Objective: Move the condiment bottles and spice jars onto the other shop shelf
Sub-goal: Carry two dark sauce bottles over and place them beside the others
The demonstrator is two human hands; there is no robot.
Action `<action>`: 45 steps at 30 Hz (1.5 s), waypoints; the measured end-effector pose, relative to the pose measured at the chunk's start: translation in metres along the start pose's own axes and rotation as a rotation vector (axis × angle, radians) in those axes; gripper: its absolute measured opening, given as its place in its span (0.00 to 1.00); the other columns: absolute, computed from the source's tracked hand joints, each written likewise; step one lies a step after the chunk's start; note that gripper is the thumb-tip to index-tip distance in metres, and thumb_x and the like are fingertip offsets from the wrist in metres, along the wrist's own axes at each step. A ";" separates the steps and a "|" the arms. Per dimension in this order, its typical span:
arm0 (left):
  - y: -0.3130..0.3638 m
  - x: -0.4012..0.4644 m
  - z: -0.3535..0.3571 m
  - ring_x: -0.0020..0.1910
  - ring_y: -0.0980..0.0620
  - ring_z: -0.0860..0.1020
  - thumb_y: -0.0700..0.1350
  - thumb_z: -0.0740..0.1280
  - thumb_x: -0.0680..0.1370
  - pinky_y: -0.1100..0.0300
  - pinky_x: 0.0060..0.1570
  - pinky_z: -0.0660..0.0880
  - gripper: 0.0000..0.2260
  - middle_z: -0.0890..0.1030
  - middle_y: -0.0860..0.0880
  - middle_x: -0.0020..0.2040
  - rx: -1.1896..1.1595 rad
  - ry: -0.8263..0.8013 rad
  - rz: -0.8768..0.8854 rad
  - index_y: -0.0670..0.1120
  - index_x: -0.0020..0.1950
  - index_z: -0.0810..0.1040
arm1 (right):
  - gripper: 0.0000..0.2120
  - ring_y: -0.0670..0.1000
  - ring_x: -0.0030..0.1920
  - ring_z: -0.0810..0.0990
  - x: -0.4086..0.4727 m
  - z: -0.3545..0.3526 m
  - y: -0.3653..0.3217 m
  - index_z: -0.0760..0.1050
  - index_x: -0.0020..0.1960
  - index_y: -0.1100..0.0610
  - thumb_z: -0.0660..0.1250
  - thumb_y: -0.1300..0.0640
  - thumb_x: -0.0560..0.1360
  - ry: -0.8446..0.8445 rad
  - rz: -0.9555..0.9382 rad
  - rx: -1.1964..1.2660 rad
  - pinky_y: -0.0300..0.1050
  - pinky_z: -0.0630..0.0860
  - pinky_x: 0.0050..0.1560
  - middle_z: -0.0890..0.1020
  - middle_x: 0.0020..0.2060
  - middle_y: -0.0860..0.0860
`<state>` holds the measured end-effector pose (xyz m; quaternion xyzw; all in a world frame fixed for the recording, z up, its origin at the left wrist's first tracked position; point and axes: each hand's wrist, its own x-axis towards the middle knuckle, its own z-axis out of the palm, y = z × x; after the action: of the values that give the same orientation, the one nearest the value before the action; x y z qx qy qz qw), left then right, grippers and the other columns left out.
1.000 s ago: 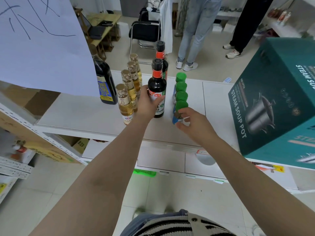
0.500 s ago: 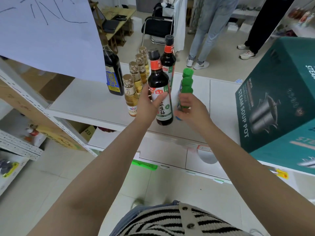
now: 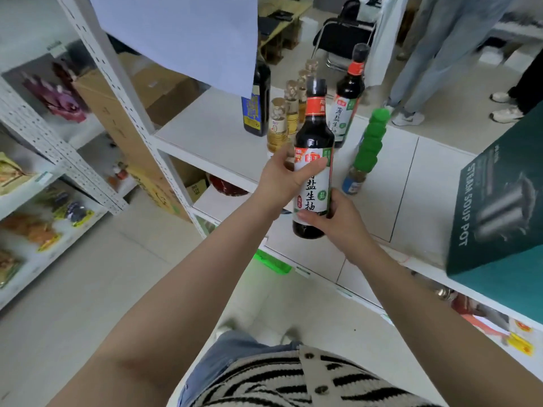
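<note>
— Soy sauce bottle [image 3: 313, 160]: where is it sitting?
— Hanging upright above the white shelf [image 3: 205, 133] edge, left hand [image 3: 283, 180] curling round its label, right hand [image 3: 335, 223] gripping its base; spice jars [image 3: 368, 148] are standing at two o'clock.

shelf front [image 3: 223, 148] open | blocking: green-capped jars [image 3: 368, 145], box [image 3: 505, 207]

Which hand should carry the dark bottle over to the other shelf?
Probably the left hand: it wraps the soy sauce bottle at mid-label, nearer the left-side racks. The right hand only cups its base.
</note>
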<state>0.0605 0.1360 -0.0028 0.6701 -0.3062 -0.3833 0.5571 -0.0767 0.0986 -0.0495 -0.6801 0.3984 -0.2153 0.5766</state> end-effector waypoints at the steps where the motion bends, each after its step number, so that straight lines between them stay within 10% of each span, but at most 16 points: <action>1: -0.004 -0.007 -0.008 0.38 0.59 0.81 0.51 0.75 0.70 0.67 0.35 0.77 0.20 0.81 0.53 0.42 -0.001 0.012 -0.027 0.44 0.56 0.75 | 0.25 0.49 0.53 0.82 -0.006 0.010 0.001 0.74 0.57 0.52 0.78 0.52 0.63 -0.027 0.009 0.015 0.51 0.78 0.55 0.83 0.52 0.47; 7: -0.037 -0.054 -0.085 0.37 0.57 0.81 0.51 0.78 0.66 0.67 0.35 0.76 0.21 0.81 0.51 0.42 -0.009 0.093 -0.197 0.43 0.52 0.76 | 0.25 0.49 0.52 0.83 -0.040 0.092 0.004 0.76 0.58 0.55 0.78 0.57 0.64 -0.217 0.105 0.083 0.47 0.78 0.54 0.84 0.51 0.48; 12: -0.073 -0.109 -0.190 0.44 0.48 0.83 0.48 0.80 0.63 0.50 0.54 0.79 0.27 0.84 0.46 0.46 -0.139 0.236 -0.330 0.40 0.57 0.75 | 0.21 0.46 0.49 0.83 -0.064 0.195 -0.004 0.76 0.57 0.54 0.77 0.59 0.66 -0.397 0.123 0.036 0.41 0.78 0.48 0.85 0.49 0.48; 28: -0.150 -0.346 -0.551 0.50 0.44 0.83 0.50 0.79 0.60 0.50 0.54 0.79 0.30 0.84 0.41 0.52 -0.399 0.855 -0.413 0.39 0.57 0.75 | 0.16 0.47 0.50 0.83 -0.177 0.594 -0.076 0.77 0.54 0.53 0.75 0.59 0.68 -1.032 0.083 -0.141 0.43 0.78 0.52 0.85 0.48 0.48; 40: -0.162 -0.372 -0.732 0.35 0.56 0.82 0.46 0.76 0.69 0.67 0.30 0.77 0.22 0.84 0.47 0.46 -0.523 1.139 -0.313 0.41 0.59 0.75 | 0.19 0.48 0.52 0.82 -0.151 0.800 -0.141 0.76 0.56 0.55 0.76 0.59 0.67 -1.305 -0.022 -0.221 0.42 0.77 0.52 0.84 0.49 0.49; 45: -0.147 -0.374 -0.812 0.39 0.52 0.82 0.47 0.76 0.68 0.62 0.36 0.77 0.22 0.83 0.47 0.46 -0.527 1.241 -0.265 0.42 0.57 0.75 | 0.21 0.48 0.53 0.82 -0.134 0.885 -0.183 0.76 0.58 0.56 0.77 0.59 0.66 -1.388 -0.087 -0.220 0.45 0.77 0.56 0.84 0.51 0.50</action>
<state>0.5584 0.8930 -0.0128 0.6395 0.2577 -0.0550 0.7222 0.5644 0.7499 -0.0667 -0.7300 -0.0696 0.2870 0.6163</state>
